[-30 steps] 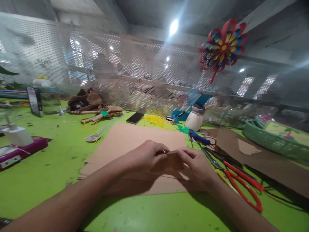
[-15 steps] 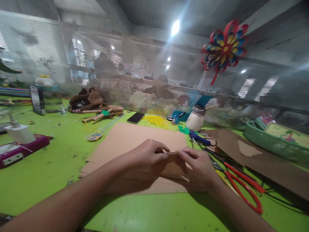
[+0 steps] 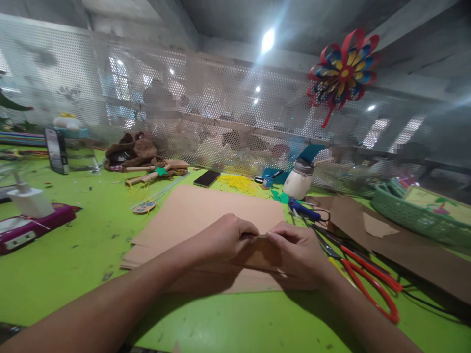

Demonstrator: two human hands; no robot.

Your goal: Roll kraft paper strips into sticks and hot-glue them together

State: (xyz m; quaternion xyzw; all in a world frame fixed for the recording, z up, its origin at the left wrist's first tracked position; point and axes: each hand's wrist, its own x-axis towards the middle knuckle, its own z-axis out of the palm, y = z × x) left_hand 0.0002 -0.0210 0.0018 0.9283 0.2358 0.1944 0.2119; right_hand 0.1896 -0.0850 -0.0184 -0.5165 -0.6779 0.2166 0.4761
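Observation:
My left hand (image 3: 228, 237) and my right hand (image 3: 300, 246) are close together over the front half of a stack of brown kraft paper (image 3: 224, 203). Between thumbs and fingers, both pinch the upper edge of a piece of brown paper (image 3: 262, 254). That edge looks narrowly folded or rolled, and the sheet hangs down below it in shadow. My fingers hide its two ends. Scissors with red handles (image 3: 371, 289) lie just right of my right hand, partly behind the forearm.
A blue-handled tool (image 3: 303, 210), a white jar (image 3: 299, 181) and dark brown sheets (image 3: 353, 220) lie at right, near a green basket (image 3: 423, 215). Behind the stack are a phone (image 3: 207, 179) and yellow paper shreds (image 3: 237, 184). A purple power strip (image 3: 33, 228) sits at left.
My fingers have shifted slightly along the paper's upper edge, and my hands are a little closer together. More of the hanging sheet shows between them.

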